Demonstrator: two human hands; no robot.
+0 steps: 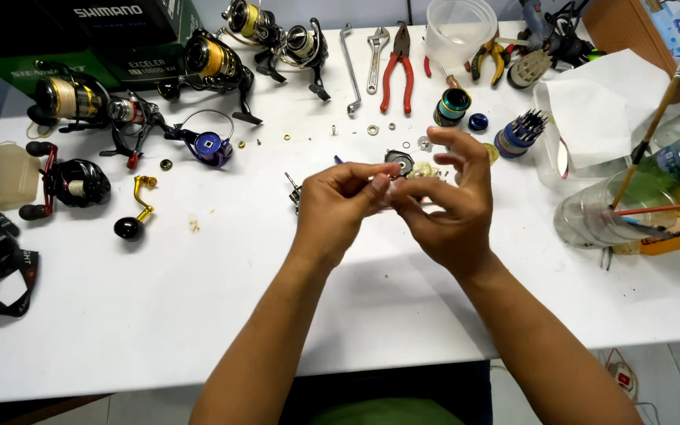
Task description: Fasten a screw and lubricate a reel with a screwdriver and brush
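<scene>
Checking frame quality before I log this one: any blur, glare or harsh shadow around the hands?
Head view: even, soft light on the white table, no harsh shadows or glare; left hand and right hand fairly sharp, though the tiny part pinched between them stays indistinct.

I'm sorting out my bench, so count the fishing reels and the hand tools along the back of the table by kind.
Spinning reels: 4
Baitcasting reels: 1
Red-handled pliers: 1
Adjustable wrenches: 1
Yellow-handled pliers: 1
Total: 8
A partly stripped reel by the blue part may be a further one; I cannot tell.
</scene>
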